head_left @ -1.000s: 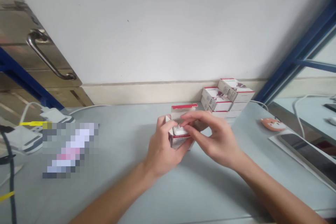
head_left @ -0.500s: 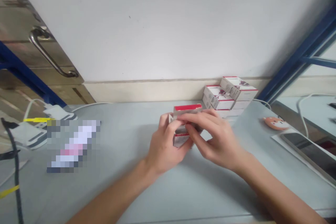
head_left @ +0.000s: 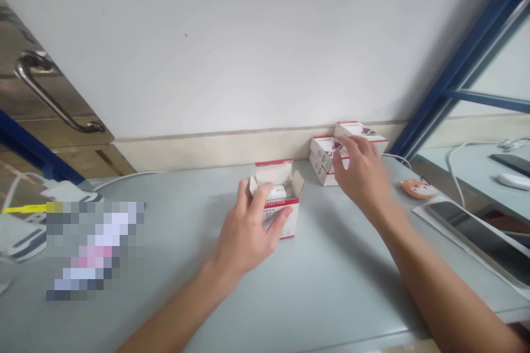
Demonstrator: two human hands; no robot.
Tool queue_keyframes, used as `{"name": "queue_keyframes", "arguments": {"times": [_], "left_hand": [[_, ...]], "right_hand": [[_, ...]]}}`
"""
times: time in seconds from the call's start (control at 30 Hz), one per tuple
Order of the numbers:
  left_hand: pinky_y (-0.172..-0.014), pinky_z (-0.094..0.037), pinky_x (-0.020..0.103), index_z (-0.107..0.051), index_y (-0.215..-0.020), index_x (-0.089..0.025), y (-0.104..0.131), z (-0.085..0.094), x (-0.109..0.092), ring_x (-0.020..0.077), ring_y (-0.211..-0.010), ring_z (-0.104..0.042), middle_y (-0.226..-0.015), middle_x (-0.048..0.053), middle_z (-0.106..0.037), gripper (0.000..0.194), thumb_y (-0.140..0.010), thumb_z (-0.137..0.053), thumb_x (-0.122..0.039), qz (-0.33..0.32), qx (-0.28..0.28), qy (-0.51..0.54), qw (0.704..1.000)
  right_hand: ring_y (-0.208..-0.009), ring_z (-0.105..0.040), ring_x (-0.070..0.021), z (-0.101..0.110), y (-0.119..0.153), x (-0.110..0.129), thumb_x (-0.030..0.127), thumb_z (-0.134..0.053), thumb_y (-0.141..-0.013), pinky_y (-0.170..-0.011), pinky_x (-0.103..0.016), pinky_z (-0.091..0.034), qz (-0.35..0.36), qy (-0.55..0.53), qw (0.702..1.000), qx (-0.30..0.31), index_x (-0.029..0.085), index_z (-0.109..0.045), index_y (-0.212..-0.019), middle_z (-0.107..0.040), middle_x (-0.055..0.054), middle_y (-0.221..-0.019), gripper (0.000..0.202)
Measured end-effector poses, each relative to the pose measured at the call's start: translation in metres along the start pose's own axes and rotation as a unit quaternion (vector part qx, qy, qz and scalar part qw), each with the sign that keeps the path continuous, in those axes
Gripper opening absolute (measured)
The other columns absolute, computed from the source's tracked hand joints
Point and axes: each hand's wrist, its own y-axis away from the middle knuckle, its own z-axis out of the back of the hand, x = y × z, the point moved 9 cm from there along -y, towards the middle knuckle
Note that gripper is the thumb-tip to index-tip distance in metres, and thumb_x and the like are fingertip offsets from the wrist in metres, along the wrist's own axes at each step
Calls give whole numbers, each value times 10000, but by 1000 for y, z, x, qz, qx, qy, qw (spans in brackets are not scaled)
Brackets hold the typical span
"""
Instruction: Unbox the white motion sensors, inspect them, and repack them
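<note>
In the middle of the table stands a small red-and-white cardboard box [head_left: 291,224] with its lid and side flaps up. A white item [head_left: 277,193] shows inside; its kind is unclear. My left hand [head_left: 247,229] grips this box from the left, thumb across the front and fingers at the far side. Over by the wall, my right hand [head_left: 364,174] is held with fingers apart, in front of the stacked closed boxes [head_left: 322,166] of the same kind. It partly covers them, and whether it touches one I cannot tell.
To the right lie an orange animal-face item [head_left: 419,188] and a dark phone [head_left: 476,237] on a white sheet. White power adapters [head_left: 68,191] and a blurred-out object [head_left: 97,248] are on the left. Blue frame bars [head_left: 455,66] flank the table.
My right hand has left the open box and moved right to the stacked boxes. The open box now stands lower and upright, its flaps spread, still in my left hand. The view has shifted slightly.
</note>
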Motion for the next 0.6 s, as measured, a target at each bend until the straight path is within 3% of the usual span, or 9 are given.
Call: {"name": "queue_keyframes", "arguments": {"times": [0.13,0.27,0.4,0.5,0.6], "left_hand": [[-576,-530,285,-530,-1267,-279,1,0,-1,175,-767,-637,-1213,95,-522,349,-976,-644,-433,-16,-11,-27,999],[-575,-527,284,-544,-1237,-271,0,1,-4,145,-705,-600,-1172,78,-518,322,-970,-650,-418,-24,-17,-28,999],[-561,-517,267,-546,-1227,-264,0,3,-4,134,-691,-585,-1146,71,-524,319,-970,-652,-422,-23,-21,-22,999],[-553,-512,256,-538,-1244,-260,1,3,-5,142,-719,-610,-1162,78,-533,334,-976,-646,-428,-33,-30,-30,999],[-548,-501,246,-548,-1232,-256,3,4,-7,151,-736,-626,-1121,71,-543,331,-981,-658,-441,-48,-64,-60,995]], "right_hand": [[-1273,-620,-383,-29,4,-24,304,-455,-1025,-972,-521,-562,-31,19,996,77,181,-623,-1436,-611,-168,-1480,461],[-1241,-650,-351,-31,3,-37,278,-487,-992,-975,-468,-569,-37,-9,997,60,196,-661,-1407,-627,-160,-1435,457],[-999,-715,-305,-34,0,-48,224,-475,-963,-942,-479,-581,-54,-23,997,60,161,-722,-1334,-630,-182,-1322,451],[-928,-703,-286,-28,-3,-44,234,-525,-934,-927,-495,-594,-68,-61,995,36,163,-757,-1280,-619,-178,-1250,422],[-916,-698,-250,-7,-4,-20,289,-611,-927,-874,-435,-634,-66,-178,982,-6,205,-769,-1256,-631,-129,-1131,375]]}}
